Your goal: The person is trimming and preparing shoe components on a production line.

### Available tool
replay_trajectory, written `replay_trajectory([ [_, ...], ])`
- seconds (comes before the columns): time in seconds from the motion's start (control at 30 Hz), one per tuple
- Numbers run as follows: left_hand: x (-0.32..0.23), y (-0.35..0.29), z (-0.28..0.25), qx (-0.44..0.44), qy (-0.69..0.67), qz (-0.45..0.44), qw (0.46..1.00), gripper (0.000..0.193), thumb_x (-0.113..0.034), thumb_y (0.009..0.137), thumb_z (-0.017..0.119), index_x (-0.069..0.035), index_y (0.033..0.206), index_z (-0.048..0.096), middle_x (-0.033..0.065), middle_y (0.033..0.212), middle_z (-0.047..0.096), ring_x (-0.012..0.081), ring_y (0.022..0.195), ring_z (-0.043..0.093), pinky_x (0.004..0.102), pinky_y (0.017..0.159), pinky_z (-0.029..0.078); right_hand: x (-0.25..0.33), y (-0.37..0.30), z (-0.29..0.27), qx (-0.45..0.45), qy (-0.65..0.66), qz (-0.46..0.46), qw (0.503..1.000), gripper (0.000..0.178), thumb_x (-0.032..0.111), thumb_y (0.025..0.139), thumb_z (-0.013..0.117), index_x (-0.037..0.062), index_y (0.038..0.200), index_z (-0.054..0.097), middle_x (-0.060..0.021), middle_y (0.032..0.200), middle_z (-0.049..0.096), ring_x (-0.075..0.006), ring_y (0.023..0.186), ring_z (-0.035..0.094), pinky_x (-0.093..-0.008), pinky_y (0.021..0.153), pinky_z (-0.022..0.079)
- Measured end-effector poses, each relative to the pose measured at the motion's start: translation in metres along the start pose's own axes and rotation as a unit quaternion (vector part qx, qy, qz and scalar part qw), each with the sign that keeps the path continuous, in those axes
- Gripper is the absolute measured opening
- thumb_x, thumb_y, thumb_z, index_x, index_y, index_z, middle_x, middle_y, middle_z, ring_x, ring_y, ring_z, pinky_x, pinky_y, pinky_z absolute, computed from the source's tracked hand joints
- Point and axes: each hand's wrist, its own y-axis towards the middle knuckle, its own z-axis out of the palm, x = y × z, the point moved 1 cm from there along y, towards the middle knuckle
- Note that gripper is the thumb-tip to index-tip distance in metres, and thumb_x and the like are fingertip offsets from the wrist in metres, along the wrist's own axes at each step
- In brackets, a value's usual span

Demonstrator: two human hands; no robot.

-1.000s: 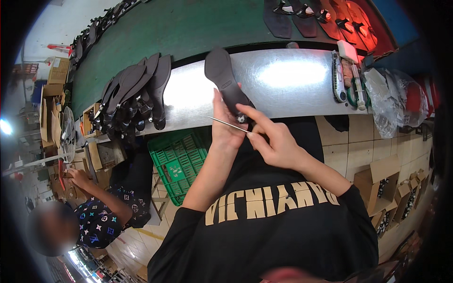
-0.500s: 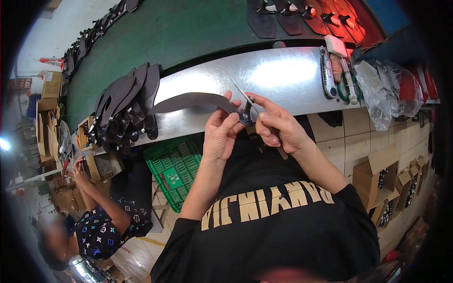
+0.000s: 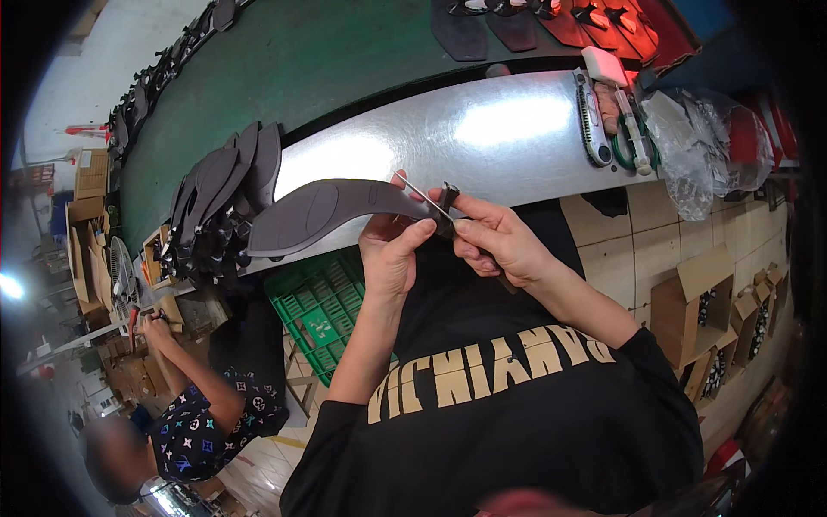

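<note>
The left hand [image 3: 388, 260] grips a dark shoe sole [image 3: 320, 211]; the right hand [image 3: 506, 248] grasps a thin metal tool [image 3: 419, 195].

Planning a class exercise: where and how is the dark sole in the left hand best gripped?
Probably pinch the dark sole across its faces at the broad end, from the left: that thin end juts leftward, clear of the left hand and right hand.

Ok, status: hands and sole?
Left hand grips dark sole. Right hand holds thin metal tool at sole's heel end. Pile of soles off to the left.
</note>
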Motion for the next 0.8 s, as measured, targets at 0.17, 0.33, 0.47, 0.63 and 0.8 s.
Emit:
replay_trajectory([
  [0.17, -0.003, -0.003, 0.005, 0.000, 0.000, -0.018, 1.000, 0.066, 0.011, 0.073, 0.069, -0.002, 0.134, 0.050, 0.0086, 0.136, 0.050, 0.0219, 0.106, 0.060, 0.0360, 0.095, 0.049, -0.001, -0.002, -0.001, -0.028, -0.062, -0.015, 0.998, 0.040, 0.014, 0.100, 0.045, 0.0130, 0.140, 0.046, 0.0055, 0.065, 0.044, -0.0003, 0.049, 0.036, -0.0145, 0.043, 0.029],
  [0.33, -0.004, -0.006, -0.001, 0.019, 0.021, -0.039, 0.999, 0.062, 0.007, 0.079, 0.066, -0.001, 0.137, 0.046, 0.0127, 0.120, 0.061, 0.0216, 0.104, 0.063, 0.0311, 0.086, 0.054, -0.006, -0.001, -0.005, -0.043, -0.085, -0.024, 0.995, 0.038, 0.016, 0.100, 0.045, 0.0097, 0.137, 0.049, 0.0053, 0.066, 0.045, -0.0006, 0.049, 0.036, -0.0150, 0.043, 0.029],
  [0.47, -0.004, -0.008, 0.003, 0.025, -0.001, -0.058, 0.998, 0.062, 0.006, 0.080, 0.066, 0.000, 0.138, 0.045, 0.0135, 0.112, 0.064, 0.0197, 0.101, 0.063, 0.0281, 0.080, 0.056, -0.009, 0.000, -0.016, -0.025, -0.048, -0.002, 0.999, 0.035, 0.015, 0.099, 0.045, 0.0072, 0.134, 0.049, 0.0036, 0.065, 0.047, -0.0016, 0.046, 0.038, -0.0164, 0.040, 0.029],
  [0.63, 0.000, -0.009, 0.004, -0.001, 0.007, -0.005, 1.000, 0.068, 0.009, 0.077, 0.069, 0.001, 0.139, 0.043, 0.0114, 0.114, 0.062, 0.0196, 0.100, 0.063, 0.0300, 0.083, 0.055, -0.003, -0.008, -0.002, 0.002, -0.035, 0.009, 0.999, 0.040, 0.012, 0.099, 0.043, 0.0119, 0.139, 0.041, 0.0028, 0.065, 0.047, -0.0019, 0.045, 0.037, -0.0161, 0.039, 0.028],
  [0.8, -0.002, -0.013, 0.011, -0.004, 0.098, 0.071, 0.993, 0.073, 0.012, 0.072, 0.071, 0.000, 0.138, 0.044, 0.0093, 0.114, 0.061, 0.0216, 0.104, 0.063, 0.0327, 0.089, 0.053, -0.005, -0.006, -0.003, -0.001, 0.034, 0.040, 0.999, 0.043, 0.013, 0.100, 0.042, 0.0168, 0.143, 0.040, 0.0046, 0.064, 0.042, -0.0012, 0.046, 0.035, -0.0149, 0.040, 0.028],
])
